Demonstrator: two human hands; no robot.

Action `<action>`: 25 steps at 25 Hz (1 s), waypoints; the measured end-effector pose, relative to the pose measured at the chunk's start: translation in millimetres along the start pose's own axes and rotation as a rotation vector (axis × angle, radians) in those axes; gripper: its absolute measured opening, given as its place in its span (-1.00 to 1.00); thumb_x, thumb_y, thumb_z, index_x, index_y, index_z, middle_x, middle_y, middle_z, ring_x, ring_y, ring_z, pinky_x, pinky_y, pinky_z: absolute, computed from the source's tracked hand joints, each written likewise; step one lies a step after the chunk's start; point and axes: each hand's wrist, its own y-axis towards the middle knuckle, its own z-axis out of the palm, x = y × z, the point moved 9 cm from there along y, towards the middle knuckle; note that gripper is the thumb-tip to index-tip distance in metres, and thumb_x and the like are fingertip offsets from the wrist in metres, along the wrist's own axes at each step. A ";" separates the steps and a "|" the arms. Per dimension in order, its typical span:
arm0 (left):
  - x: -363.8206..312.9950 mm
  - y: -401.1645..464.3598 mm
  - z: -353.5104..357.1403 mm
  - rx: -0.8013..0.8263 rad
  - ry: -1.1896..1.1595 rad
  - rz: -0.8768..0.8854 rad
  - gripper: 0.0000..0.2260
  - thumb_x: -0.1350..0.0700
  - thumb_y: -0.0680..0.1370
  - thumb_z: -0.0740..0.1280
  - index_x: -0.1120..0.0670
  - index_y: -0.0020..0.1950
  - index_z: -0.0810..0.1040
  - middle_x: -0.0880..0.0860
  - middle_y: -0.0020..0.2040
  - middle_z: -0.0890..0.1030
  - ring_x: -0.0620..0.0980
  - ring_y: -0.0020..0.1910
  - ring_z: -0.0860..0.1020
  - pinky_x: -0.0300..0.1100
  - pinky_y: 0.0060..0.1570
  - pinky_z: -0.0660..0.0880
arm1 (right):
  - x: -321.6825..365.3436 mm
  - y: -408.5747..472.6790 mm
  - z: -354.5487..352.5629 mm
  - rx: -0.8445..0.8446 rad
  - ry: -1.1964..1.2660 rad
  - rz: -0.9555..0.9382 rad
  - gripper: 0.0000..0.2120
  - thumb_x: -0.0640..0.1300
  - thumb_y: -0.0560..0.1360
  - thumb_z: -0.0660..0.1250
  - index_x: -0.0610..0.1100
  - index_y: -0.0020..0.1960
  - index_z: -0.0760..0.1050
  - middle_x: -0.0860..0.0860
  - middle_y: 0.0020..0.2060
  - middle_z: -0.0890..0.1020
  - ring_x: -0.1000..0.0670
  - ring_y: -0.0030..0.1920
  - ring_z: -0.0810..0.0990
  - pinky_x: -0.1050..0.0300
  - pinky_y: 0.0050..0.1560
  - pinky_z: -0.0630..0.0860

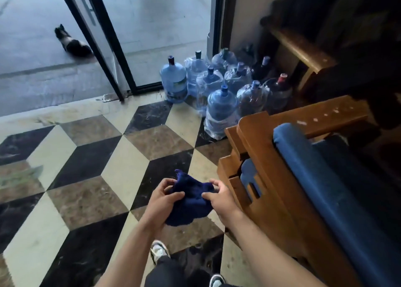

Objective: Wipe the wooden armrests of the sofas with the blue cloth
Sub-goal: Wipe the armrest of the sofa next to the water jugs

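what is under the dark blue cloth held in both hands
Under the dark blue cloth, gripped by the left hand and right hand, is cube-patterned tile floor. The patch directly beneath is covered.

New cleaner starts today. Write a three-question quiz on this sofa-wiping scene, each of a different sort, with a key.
1. True or false: the blue cloth is held by both hands, left and right.
2. The nearest wooden armrest lies on which side of the cloth? A) left B) right
3. What stands on the floor by the glass door?

Key: 1 true. 2 B. 3 water bottles.
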 end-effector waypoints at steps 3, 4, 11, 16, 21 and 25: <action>-40.9 94.0 -2.5 0.058 0.088 0.036 -0.70 0.43 0.52 0.35 0.05 0.07 0.57 0.18 0.03 0.72 0.20 0.00 0.69 0.16 0.01 0.62 | 49.1 69.2 8.1 -0.133 -0.013 -0.043 -0.58 -0.39 0.55 0.37 -0.03 0.30 0.43 -0.08 0.25 0.58 0.04 0.11 0.61 0.28 0.02 0.58; -54.7 127.7 -0.3 0.097 0.111 0.042 -0.65 0.45 0.51 0.34 0.03 0.11 0.58 0.15 0.04 0.72 0.17 0.03 0.69 0.08 -0.03 0.66 | 67.7 89.7 6.2 -0.201 -0.011 -0.066 -0.59 -0.40 0.57 0.34 -0.07 0.33 0.43 -0.10 0.28 0.57 -0.01 0.19 0.59 0.21 0.17 0.57; -130.1 288.0 68.6 0.437 0.352 -0.119 -0.47 0.56 0.38 0.29 0.11 0.24 0.54 0.08 -0.01 0.71 -0.01 -0.15 0.74 -0.22 -0.35 0.60 | 162.6 158.9 -35.2 -0.608 0.046 -0.052 -0.55 -0.47 0.55 0.17 -0.19 0.38 0.47 -0.15 0.34 0.54 -0.14 0.40 0.47 0.02 0.45 0.38; -165.6 386.8 164.1 0.587 0.627 -0.088 -0.62 0.45 0.41 0.40 0.14 0.15 0.58 0.14 -0.02 0.66 0.11 -0.03 0.63 -0.08 -0.12 0.56 | 192.5 203.7 -63.6 -0.894 -0.006 -0.074 -0.44 -0.55 0.38 0.21 -0.12 0.24 0.58 -0.02 0.16 0.51 0.05 0.23 0.47 0.56 0.17 0.33; -155.6 459.3 254.1 0.742 0.881 -0.010 -0.44 0.38 0.17 0.35 0.03 0.14 0.52 0.24 0.11 0.65 0.19 0.09 0.63 0.16 0.11 0.60 | 198.4 267.3 -86.5 -1.106 -0.194 -0.068 -0.51 -0.53 0.41 0.29 -0.20 0.26 0.64 -0.15 0.29 0.49 -0.04 0.32 0.47 0.14 0.45 0.38; -112.7 496.0 307.7 0.854 0.983 -0.044 -0.43 0.41 0.28 0.41 0.05 0.25 0.56 0.16 0.09 0.70 0.14 0.09 0.69 0.15 0.11 0.64 | 182.5 307.9 -107.3 -1.131 -0.205 0.190 -0.51 -0.26 0.55 0.29 -0.16 0.49 0.46 -0.14 0.56 0.29 -0.16 0.57 0.28 -0.03 0.53 0.33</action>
